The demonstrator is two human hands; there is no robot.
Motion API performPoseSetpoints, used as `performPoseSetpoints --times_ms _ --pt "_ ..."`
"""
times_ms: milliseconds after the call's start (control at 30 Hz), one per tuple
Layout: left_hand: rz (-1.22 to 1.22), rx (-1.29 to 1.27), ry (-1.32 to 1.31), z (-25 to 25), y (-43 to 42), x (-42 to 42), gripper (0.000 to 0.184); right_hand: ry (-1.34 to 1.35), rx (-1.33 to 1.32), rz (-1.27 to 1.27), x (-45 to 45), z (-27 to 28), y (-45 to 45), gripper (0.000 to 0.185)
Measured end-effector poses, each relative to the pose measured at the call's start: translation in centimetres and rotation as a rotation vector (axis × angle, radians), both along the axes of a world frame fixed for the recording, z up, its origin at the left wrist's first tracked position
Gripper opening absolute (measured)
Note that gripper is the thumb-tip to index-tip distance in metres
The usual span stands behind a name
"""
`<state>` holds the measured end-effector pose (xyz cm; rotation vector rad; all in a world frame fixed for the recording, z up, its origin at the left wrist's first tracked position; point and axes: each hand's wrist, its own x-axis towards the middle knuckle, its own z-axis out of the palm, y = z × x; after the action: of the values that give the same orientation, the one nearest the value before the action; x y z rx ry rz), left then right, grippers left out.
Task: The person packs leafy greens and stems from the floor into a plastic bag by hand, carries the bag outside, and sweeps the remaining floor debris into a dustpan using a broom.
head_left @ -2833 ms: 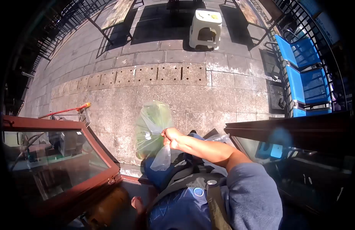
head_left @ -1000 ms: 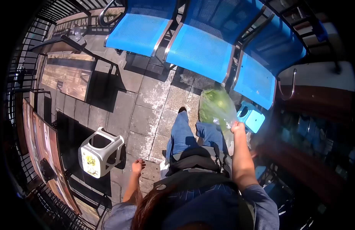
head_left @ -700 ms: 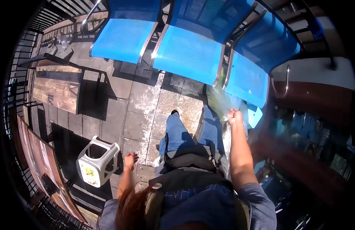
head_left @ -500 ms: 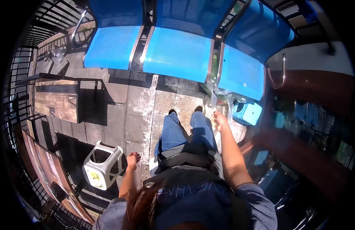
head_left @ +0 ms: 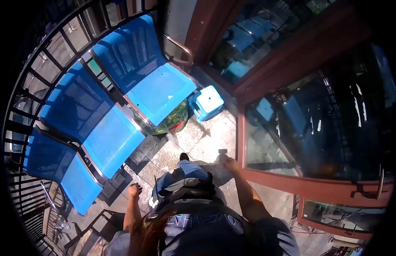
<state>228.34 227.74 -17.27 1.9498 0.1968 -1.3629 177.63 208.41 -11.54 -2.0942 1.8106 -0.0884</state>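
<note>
My left hand (head_left: pixel 135 190) hangs beside my left hip with its fingers loosely bent and apart, and nothing shows in it. The blue perforated bench seat (head_left: pixel 114 138) is the nearest thing to it. My right hand (head_left: pixel 230 164) is stretched out low on the right, in shade, near the red-brown door frame (head_left: pixel 266 176). Its fingers are too dark to make out, and a small dark shape lies just beyond them, perhaps a shadow. Beyond my shoe (head_left: pixel 184 156), a clear plastic bag with green and red contents (head_left: pixel 177 119) sits under the bench end.
A light blue plastic stool (head_left: pixel 208 101) stands beside the bag, near the glass door (head_left: pixel 317 128). A metal armrest (head_left: pixel 179 47) curves at the bench end. Black railings (head_left: pixel 46 55) run behind the bench. Sunlit paving (head_left: pixel 211 141) lies in front of me.
My view has turned right, so the bench now lies to my left and the glass door to my right. The white stool has left view. My right hand is away from the plastic bag.
</note>
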Motion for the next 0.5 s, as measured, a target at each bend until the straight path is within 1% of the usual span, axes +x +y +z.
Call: performPoseSetpoints --times_ms 33,67,100,133,167,200,233,267,300,333,367,400,433,467,500 --pt "-0.032 -0.035 -0.018 -1.1 -2.5 2.3 0.017 -0.031 0.002 -0.219 -2.7 -0.9 3.0 0.022" --pt "-0.15 -0.192 0.061 -1.9 -4.8 5.1 0.015 -0.072 -0.002 -0.448 -5.7 -3.6 6.8 0.023" --pt "-0.127 -0.231 -0.122 -0.9 -7.7 5.5 0.011 -0.124 -0.007 -0.684 -8.1 -6.3 11.7 0.024" --pt "-0.159 -0.177 -0.083 -0.1 -9.9 7.0 0.009 -0.218 -0.024 -0.897 -9.1 -8.1 17.3 0.025" --pt "-0.249 -0.179 -0.117 -0.9 -11.3 8.7 0.009 -0.318 -0.046 -1.098 -9.5 -9.8 22.5 0.026" --pt "-0.325 -0.175 -0.158 -1.8 -13.4 9.9 0.011 -0.147 0.155 -1.158 -7.5 -6.2 26.8 0.026" --pt "-0.307 -0.115 -0.139 0.2 -14.3 9.3 0.017 0.003 0.379 -1.188 -5.1 -2.5 30.4 0.026" --pt "-0.396 -0.111 -0.168 0.8 -15.4 8.2 0.016 0.284 0.369 -0.876 -3.6 -3.2 35.7 0.03" --pt "-0.497 -0.112 -0.186 1.2 -16.5 6.4 0.015 0.086 0.415 -1.176 -1.5 -2.7 39.6 0.034" --pt "-0.609 -0.117 -0.205 1.3 -17.1 4.8 0.015 0.081 0.474 -1.132 0.9 -1.2 42.8 0.036" --pt "-0.723 -0.12 -0.214 1.0 -17.7 2.9 0.015 -0.009 0.498 -1.184 3.5 0.5 45.5 0.037" --pt "-0.862 -0.125 -0.225 1.1 -17.7 0.8 0.016 0.139 0.391 -0.984 5.0 -3.3 50.0 0.04" --pt "-0.991 -0.133 -0.239 1.1 -17.8 -1.6 0.017 -0.162 0.577 -1.161 6.7 -2.6 51.6 0.043" --pt "-1.145 -0.142 -0.253 1.0 -17.6 -3.9 0.018 -0.404 0.764 -1.36 8.5 -0.5 52.5 0.046" --pt "-1.304 -0.152 -0.279 1.0 -17.0 -6.1 0.019 -0.471 0.755 -1.474 10.0 -1.9 54.5 0.047"
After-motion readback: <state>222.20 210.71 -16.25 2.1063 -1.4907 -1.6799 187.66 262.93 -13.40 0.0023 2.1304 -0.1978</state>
